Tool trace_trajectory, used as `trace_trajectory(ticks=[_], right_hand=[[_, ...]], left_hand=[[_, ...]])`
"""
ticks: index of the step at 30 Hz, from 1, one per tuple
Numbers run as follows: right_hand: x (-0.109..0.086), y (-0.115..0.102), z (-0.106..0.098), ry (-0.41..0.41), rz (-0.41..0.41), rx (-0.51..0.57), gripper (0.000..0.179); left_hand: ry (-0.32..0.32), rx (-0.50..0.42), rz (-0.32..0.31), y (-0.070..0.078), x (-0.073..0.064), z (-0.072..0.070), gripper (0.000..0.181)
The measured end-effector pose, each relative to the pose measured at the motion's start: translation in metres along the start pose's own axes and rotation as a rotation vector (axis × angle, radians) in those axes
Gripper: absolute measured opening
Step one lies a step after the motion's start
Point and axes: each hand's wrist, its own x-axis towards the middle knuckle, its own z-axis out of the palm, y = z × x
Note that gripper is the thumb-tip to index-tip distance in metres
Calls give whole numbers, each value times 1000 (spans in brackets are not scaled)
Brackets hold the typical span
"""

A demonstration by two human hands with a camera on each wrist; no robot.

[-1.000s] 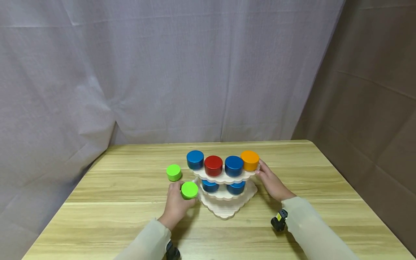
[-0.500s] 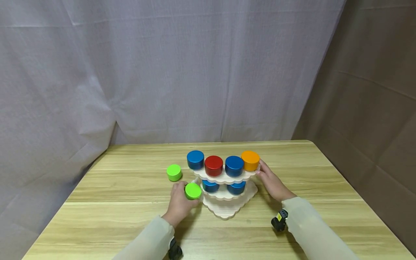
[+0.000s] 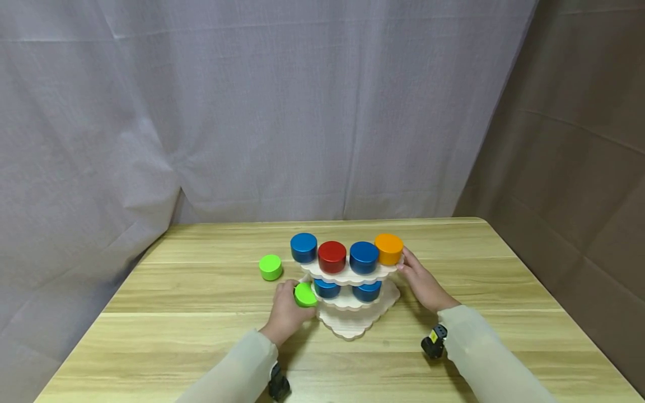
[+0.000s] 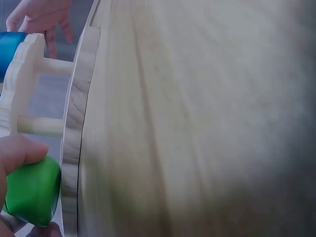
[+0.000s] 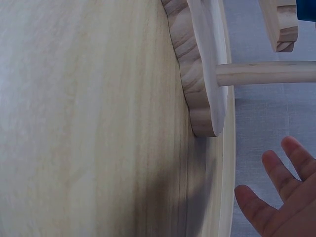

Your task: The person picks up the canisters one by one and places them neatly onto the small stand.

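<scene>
My left hand (image 3: 287,314) pinches a bright green round block (image 3: 304,295) at the left side of a pale wooden three-tier stand (image 3: 349,326) with scalloped edges. In the left wrist view, thumb and fingers wrap that green block (image 4: 32,192) right beside the bottom board (image 4: 74,123). My right hand (image 3: 424,286) is at the right end of the top tier, its thumb and forefinger at the corner by the orange round block (image 3: 388,249). The right wrist view shows its other fingers (image 5: 279,175) spread and straight; the thumb is outside that view.
A red block (image 3: 332,257) and two blue blocks (image 3: 304,248) share the top tier with the orange one. Two more blue blocks (image 3: 367,291) sit on the middle tier. Another green block (image 3: 270,267) lies on the wooden table (image 3: 201,313), left of the stand. Grey cloth (image 3: 262,112) hangs behind.
My left hand has carried the green block rightward, in under the left side of the top tier. The right hand stays at the top tier's corner.
</scene>
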Motion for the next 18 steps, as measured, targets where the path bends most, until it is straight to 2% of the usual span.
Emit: trace_trajectory(ticks=[7,18], right_hand=[[0,0,0,-2,11,-5,64],[1,1,0,-8,16,3,64]], left_hand=[[-17,-12,-4,-1,4,5,62],[-75,-44,-12,4,6,8,67]])
